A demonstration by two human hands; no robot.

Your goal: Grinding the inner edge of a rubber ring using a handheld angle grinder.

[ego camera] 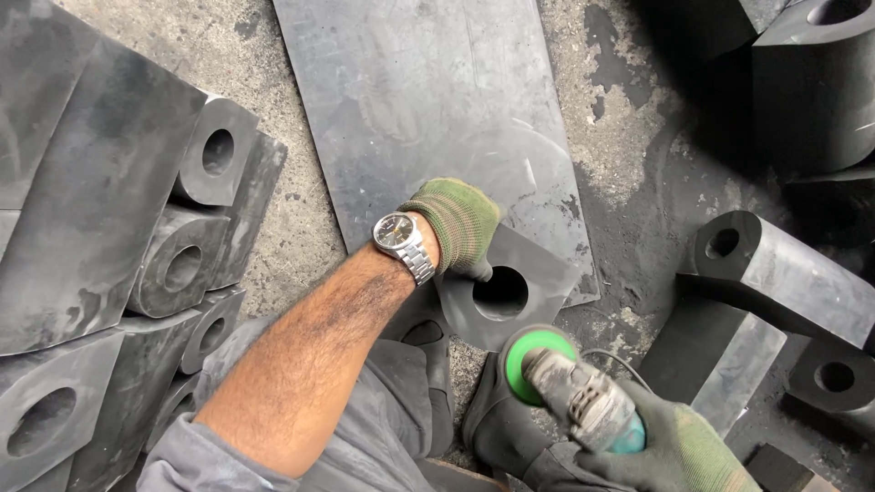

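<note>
Your gloved left hand (458, 223) is clamped over the top edge of a black rubber block (507, 284) with a round hole, held upright on the floor at the near edge of a dark rubber sheet (428, 100). Your gloved right hand (679, 446) is closed around an angle grinder (574, 387), its green disc just below the block's lower edge. More holed blocks are stacked at your left (182, 228), and others lie at your right (775, 273), crowding both sides.
</note>
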